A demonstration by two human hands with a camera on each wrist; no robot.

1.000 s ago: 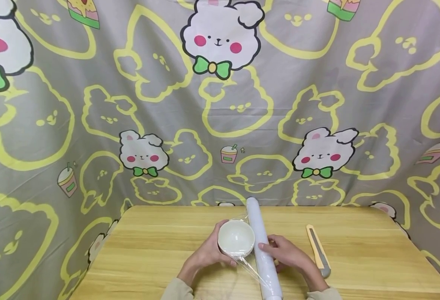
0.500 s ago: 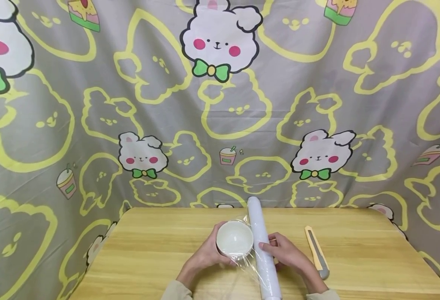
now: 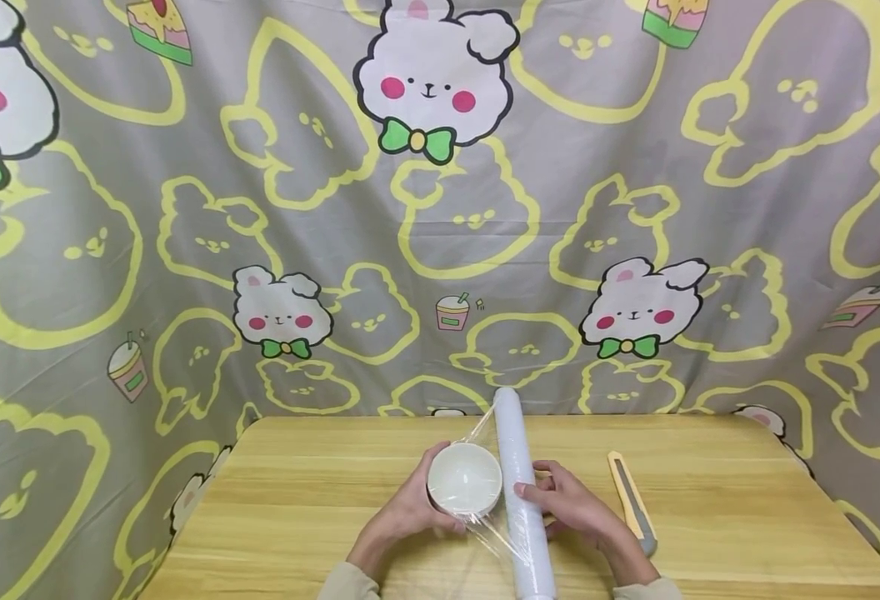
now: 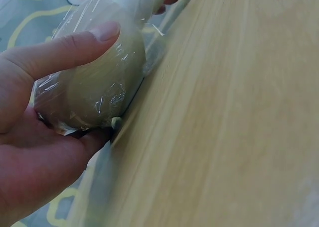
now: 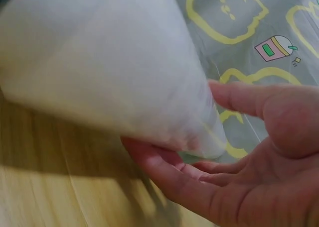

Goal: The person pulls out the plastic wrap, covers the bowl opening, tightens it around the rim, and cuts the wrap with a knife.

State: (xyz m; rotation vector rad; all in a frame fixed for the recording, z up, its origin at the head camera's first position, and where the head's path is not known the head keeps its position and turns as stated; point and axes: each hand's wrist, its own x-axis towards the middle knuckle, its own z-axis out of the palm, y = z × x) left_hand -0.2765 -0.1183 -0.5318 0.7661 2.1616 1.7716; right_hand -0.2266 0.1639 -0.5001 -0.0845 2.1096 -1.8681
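A white bowl (image 3: pixel 465 480) wrapped in clear plastic film is held by my left hand (image 3: pixel 415 506), its mouth facing the head camera. In the left wrist view the thumb of the left hand (image 4: pixel 55 87) presses the film-covered side of the bowl (image 4: pixel 107 82), and the fingers pass beneath. My right hand (image 3: pixel 571 504) grips a long roll of cling film (image 3: pixel 518 467), thumb on one side and fingers under it, as the right wrist view shows. Clear film (image 3: pixel 485 533) stretches between bowl and roll. Part of the right fingers is hidden behind the roll.
A yellow and grey utility knife (image 3: pixel 632 502) lies on the wooden table (image 3: pixel 320 475), right of the right hand. Behind the table hangs a grey curtain (image 3: pixel 477 275) with cartoon bunnies; the roll's far end reaches close to it.
Film between bowl and roll went slack half a second ago and is now drawn tight again. The bowl and the roll have shifted slightly left in the head view, both still held.
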